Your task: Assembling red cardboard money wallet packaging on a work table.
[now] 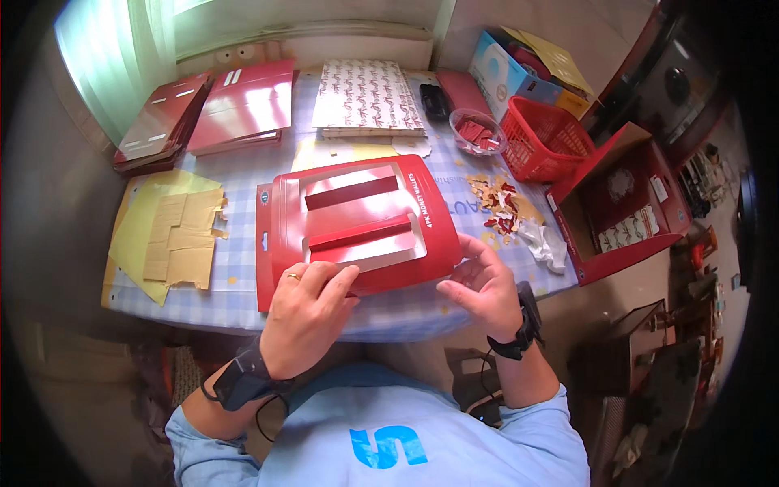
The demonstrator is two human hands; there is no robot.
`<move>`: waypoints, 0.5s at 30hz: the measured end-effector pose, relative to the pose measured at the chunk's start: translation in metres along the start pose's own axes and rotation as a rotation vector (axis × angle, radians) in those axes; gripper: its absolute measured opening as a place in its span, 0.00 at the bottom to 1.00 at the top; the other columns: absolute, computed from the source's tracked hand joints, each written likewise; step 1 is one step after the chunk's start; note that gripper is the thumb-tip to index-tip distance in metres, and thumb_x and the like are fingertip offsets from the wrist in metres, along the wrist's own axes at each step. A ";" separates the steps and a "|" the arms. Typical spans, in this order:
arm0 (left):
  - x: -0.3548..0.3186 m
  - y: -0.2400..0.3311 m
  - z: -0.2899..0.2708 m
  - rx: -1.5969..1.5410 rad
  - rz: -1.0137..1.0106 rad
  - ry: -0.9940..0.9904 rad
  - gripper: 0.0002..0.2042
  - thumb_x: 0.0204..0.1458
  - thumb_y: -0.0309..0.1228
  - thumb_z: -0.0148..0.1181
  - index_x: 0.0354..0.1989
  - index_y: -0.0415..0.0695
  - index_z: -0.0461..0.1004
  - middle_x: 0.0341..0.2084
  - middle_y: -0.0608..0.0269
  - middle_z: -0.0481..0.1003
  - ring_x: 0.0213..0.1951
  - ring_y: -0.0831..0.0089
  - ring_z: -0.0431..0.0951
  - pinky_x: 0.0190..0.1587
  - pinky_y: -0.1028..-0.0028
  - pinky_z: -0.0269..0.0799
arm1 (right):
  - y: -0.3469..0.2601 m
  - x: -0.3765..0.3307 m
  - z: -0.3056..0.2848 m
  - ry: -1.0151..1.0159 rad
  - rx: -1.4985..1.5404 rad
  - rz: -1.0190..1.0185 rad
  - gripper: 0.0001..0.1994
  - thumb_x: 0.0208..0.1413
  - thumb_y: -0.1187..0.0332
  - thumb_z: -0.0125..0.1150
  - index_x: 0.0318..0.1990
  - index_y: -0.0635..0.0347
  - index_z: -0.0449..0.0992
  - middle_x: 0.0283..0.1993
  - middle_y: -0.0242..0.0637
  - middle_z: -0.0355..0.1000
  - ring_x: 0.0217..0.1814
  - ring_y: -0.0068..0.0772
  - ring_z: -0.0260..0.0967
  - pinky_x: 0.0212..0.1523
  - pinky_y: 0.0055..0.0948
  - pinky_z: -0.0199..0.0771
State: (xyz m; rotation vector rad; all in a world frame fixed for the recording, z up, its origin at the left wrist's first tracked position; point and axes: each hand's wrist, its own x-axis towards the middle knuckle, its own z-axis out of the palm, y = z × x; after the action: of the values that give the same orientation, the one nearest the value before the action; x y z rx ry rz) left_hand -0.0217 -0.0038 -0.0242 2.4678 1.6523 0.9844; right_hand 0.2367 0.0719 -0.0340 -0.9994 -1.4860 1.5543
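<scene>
In front of me a flat red card package (284,223) lies on the table, slightly tilted. Two long cut-out windows with raised red flaps run across its middle, and a small hang slot shows at its left side. My left hand (311,304) is closed at its near edge, the fingers bent over the card and a ring on one of them. At the near right corner is my right hand (488,288), thumb and fingers apart, with the fingertips beside the card's edge. Part of that corner is hidden behind the fingers.
Red folded-card stacks (243,105) stand at the back left, near a patterned white stack (365,97). Torn brown cardboard (182,239) lies left. To the right are a clear tub (477,134), a red basket (545,142), paper scraps (499,207) and an open red box (621,203).
</scene>
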 end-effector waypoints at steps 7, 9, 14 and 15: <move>0.001 -0.003 -0.009 -0.024 0.061 0.032 0.21 0.40 0.24 0.68 0.46 0.39 0.74 0.36 0.59 0.71 0.36 0.62 0.73 0.40 0.67 0.70 | 0.007 0.001 -0.001 -0.143 0.297 -0.152 0.23 0.52 0.80 0.64 0.57 0.63 0.68 0.44 0.33 0.74 0.43 0.18 0.70 0.41 0.22 0.72; 0.002 -0.003 -0.013 -0.005 0.050 -0.057 0.21 0.41 0.26 0.69 0.46 0.41 0.74 0.37 0.56 0.72 0.37 0.58 0.73 0.40 0.65 0.71 | 0.000 0.000 -0.003 -0.193 0.232 -0.083 0.21 0.53 0.78 0.65 0.55 0.62 0.70 0.43 0.32 0.74 0.41 0.18 0.70 0.40 0.22 0.72; 0.008 0.001 -0.018 -0.006 0.090 -0.119 0.21 0.40 0.28 0.70 0.45 0.41 0.74 0.35 0.58 0.72 0.35 0.59 0.74 0.38 0.66 0.71 | -0.009 0.004 -0.005 -0.420 -0.212 -0.068 0.22 0.52 0.77 0.65 0.56 0.61 0.70 0.46 0.34 0.76 0.43 0.22 0.73 0.41 0.25 0.76; 0.008 0.003 -0.018 0.013 0.109 -0.136 0.21 0.40 0.29 0.70 0.45 0.41 0.74 0.35 0.59 0.73 0.34 0.60 0.74 0.38 0.66 0.71 | -0.017 0.004 0.002 -0.404 -0.207 0.062 0.22 0.53 0.76 0.66 0.56 0.62 0.70 0.45 0.36 0.76 0.39 0.22 0.74 0.35 0.23 0.76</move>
State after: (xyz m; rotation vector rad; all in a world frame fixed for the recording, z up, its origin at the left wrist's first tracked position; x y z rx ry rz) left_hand -0.0264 -0.0040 -0.0051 2.5928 1.5039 0.7971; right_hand 0.2333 0.0754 -0.0172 -0.8852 -1.9412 1.7462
